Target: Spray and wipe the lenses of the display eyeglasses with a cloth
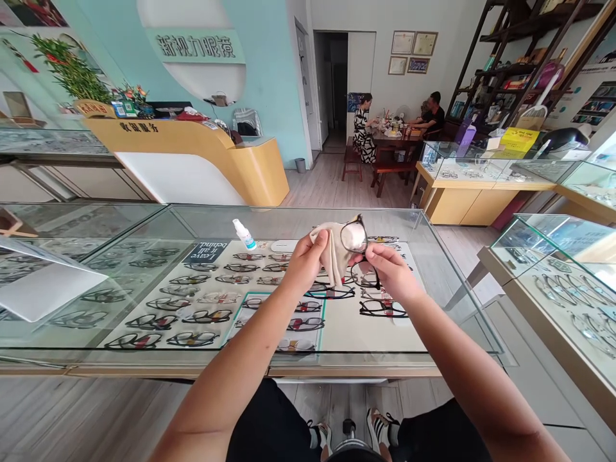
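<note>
My left hand (308,260) pinches a beige cloth (335,256), which hangs in folds over the glass counter. Black-framed glasses (366,274) are held by my right hand (391,273), its thumb and fingers closed on the frame between the lenses. The upper lens lies against the cloth, with pale material showing through it; the other lens hangs lower. On the glass top, to the left of my hands, stands a small white spray bottle (244,235) with a blue label.
Below my hands is a glass display case (216,350) holding rows of glasses. A white panel (45,282) stands at the left. Another glass case (553,276) is at the right. Two people sit at a far table.
</note>
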`<state>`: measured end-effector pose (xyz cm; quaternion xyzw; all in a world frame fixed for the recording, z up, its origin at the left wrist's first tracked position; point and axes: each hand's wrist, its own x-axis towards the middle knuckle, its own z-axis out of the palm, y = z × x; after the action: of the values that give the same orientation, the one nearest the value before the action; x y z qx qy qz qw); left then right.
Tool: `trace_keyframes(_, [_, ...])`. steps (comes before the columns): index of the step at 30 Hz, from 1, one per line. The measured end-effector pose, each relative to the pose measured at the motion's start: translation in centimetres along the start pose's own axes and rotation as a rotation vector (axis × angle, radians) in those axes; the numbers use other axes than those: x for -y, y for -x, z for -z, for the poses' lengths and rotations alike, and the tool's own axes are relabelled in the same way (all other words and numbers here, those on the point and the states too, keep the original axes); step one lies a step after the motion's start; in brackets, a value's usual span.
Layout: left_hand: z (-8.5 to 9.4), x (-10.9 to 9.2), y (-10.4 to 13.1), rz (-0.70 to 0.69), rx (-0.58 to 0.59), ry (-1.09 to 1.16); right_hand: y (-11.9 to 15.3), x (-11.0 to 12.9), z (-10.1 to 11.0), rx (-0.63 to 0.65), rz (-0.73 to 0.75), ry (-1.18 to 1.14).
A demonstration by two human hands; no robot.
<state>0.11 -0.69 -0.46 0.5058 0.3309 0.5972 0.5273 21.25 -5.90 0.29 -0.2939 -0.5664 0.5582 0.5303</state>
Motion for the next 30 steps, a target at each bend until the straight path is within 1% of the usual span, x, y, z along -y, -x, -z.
trace_keyframes(2, [0.0, 0.0, -0.3, 0.02, -0.037, 0.056, -0.1, 0.3, 0.5, -0.086, 0.02, -0.048])
trace_keyframes(4, [-0.1, -0.1, -0.3, 0.039, -0.037, 0.083, -0.2, 0.7, 0.8, -0.167, 0.047, -0.051])
trace_keyframes(6, [-0.3, -0.2, 0.0, 0.06, 0.004, 0.077, -0.3, 0.9, 0.8, -0.219, 0.089, -0.037])
trace_keyframes(9, [-0.6, 0.0, 0.6, 0.102, 0.088, 0.044, -0.4, 0.8, 0.7, -0.259, 0.128, -0.04])
trace_keyframes(13, [-0.8, 0.9, 1.3, 0.122, 0.202, 0.007, -0.5, 0.3, 0.6, -0.245, 0.115, -0.021])
trace_keyframes(16, [-0.7, 1.7, 1.8, 0.12, 0.281, -0.064, -0.5, 0.0, 0.4, -0.217, 0.135, -0.021])
trace_keyframes(19, [-0.9, 2.0, 2.3, 0.101, 0.33, -0.129, -0.4, -0.3, 0.1, -0.186, 0.13, -0.035])
trace_keyframes(22, [-1.7, 1.8, 2.9, 0.048, 0.329, -0.179, -0.4, -0.7, -0.4, -0.163, 0.1, -0.035])
trace_keyframes(25, [-2.4, 1.4, 3.1, -0.03, 0.281, -0.24, -0.4, -1.4, -0.5, -0.146, 0.064, -0.05])
trace_keyframes(27, [-2.6, 1.1, 3.1, -0.062, 0.258, -0.274, -0.4, -1.8, -0.5, -0.137, 0.053, -0.067])
trace_keyframes(30, [-2.5, 1.0, 3.1, -0.068, 0.258, -0.312, -0.3, -2.0, -0.4, -0.127, 0.067, -0.067])
